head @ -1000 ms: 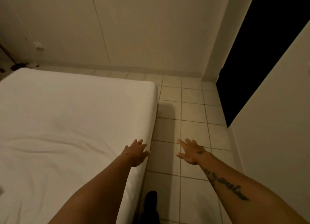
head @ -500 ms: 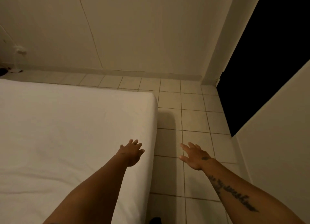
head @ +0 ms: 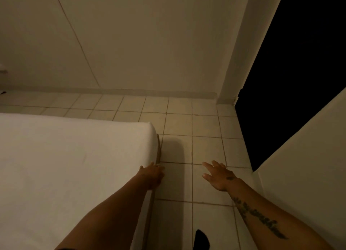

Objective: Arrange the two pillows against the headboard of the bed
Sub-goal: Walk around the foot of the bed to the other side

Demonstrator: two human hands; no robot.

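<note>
A bed (head: 65, 156) with a plain white sheet fills the lower left; no pillow and no headboard are in view. My left hand (head: 151, 175) reaches forward over the bed's right edge, fingers apart, holding nothing. My right hand (head: 219, 175) is stretched out over the tiled floor to the right of the bed, fingers spread and empty. A tattoo runs along my right forearm.
Beige tiled floor (head: 204, 126) runs along the bed's right side and far end. A pale wall (head: 149, 44) stands ahead, a dark doorway (head: 292, 81) at the right, and a light panel (head: 309, 175) beside it. A dark foot (head: 201, 240) shows at the bottom.
The view has shifted forward and right, so the bed's corner sits lower and nearer. Both hands stay outstretched and empty; the left hand now lies over the bed's edge.
</note>
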